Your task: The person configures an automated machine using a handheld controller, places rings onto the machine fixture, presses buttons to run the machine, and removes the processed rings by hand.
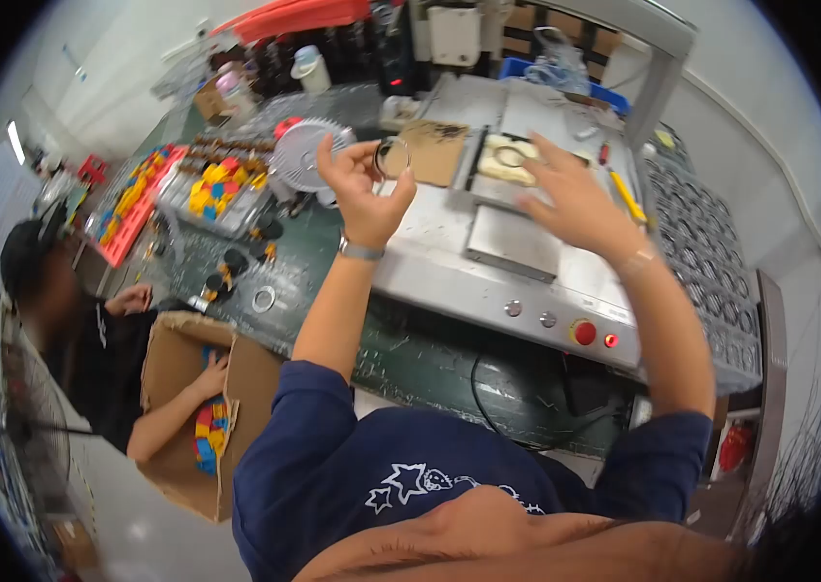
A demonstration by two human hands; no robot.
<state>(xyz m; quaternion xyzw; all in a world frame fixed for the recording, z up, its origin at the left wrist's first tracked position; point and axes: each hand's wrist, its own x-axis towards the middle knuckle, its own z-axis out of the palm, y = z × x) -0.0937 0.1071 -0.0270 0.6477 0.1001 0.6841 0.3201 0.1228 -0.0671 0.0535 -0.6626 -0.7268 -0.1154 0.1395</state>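
Observation:
My left hand [369,192] pinches a thin metal ring [406,155] between thumb and fingers, raised over the left part of the machine bed. My right hand [573,199] is open with its fingers spread, holding nothing that I can see. Its fingertips are beside a pale yellowish pad [494,169] on the machine's fixture. On that pad lies another ring [510,148]. A metal block [512,242] forms the front of the fixture. Between my hands, a piece of brown cardboard [437,155] with dark bits on it rests on the bed.
Right of the machine stands a tray of rings [711,262]. A yellow-handled tool [627,199] lies nearby. The front panel has a red emergency button [583,333]. Left are a small fan [313,153], a bin of colourful parts [221,194], a loose ring [263,299], and a co-worker reaching into a cardboard box [260,373].

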